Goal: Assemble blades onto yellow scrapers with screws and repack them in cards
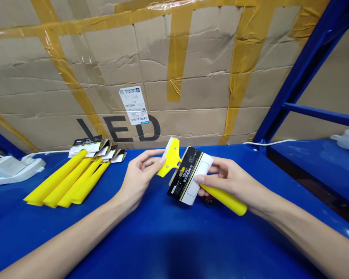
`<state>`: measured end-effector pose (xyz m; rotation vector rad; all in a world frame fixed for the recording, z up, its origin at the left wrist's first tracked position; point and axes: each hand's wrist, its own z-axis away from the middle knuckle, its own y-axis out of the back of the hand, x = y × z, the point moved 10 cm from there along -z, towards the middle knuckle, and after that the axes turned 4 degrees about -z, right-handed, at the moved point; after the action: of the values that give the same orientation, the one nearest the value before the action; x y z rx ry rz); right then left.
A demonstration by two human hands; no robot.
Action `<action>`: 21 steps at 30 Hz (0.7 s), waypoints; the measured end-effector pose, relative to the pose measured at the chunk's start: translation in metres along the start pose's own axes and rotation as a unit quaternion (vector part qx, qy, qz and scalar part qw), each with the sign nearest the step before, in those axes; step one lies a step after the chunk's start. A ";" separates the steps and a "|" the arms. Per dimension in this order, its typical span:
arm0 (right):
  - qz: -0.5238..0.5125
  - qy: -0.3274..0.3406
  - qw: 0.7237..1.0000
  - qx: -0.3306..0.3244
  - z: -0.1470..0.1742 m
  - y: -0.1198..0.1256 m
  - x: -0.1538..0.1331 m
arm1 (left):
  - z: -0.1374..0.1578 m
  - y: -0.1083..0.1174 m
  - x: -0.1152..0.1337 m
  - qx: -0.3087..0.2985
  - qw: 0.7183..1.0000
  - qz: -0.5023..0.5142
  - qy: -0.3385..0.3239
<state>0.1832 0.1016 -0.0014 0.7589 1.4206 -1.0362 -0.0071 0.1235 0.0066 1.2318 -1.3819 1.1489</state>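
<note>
Left of the held scraper (174, 157), packaged scrapers (69, 180) are piled, their card heads partly overlapped. The left hand (141, 174) is pinched on the scraper's yellow head; the right hand (229, 182) is closed around its handle, a packaging card (189, 174) hiding the neck. Beneath lies a blue shelf (163, 240); behind, a taped carton (177, 69).

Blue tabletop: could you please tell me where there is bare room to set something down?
Bare patches: the blue tabletop between the forearms, and between the yellow scrapers and the left hand. Crowded: the far-left corner, with the scrapers and white power strip.
</note>
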 end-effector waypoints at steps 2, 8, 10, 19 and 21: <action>-0.012 -0.002 1.000 -0.003 0.000 -0.002 0.000 | 0.001 -0.004 0.000 -0.016 1.000 0.005 0.003; -0.045 -0.005 0.999 -0.007 0.001 -0.004 0.000 | 0.003 -0.023 -0.005 -0.097 0.995 0.014 0.028; -0.058 -0.005 0.998 -0.004 0.001 -0.002 0.001 | 0.003 -0.030 -0.006 -0.131 0.991 0.021 0.028; -0.062 -0.008 0.997 0.033 0.002 0.003 0.003 | 0.014 -0.053 -0.009 -0.240 0.967 0.053 0.062; -0.067 -0.021 0.996 0.048 0.002 0.006 0.006 | 0.015 -0.054 -0.010 -0.235 0.968 0.064 0.064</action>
<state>0.1887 0.1013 -0.0077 0.7147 1.4091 -1.2235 0.0465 0.1071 -0.0019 0.7271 -1.5386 0.8960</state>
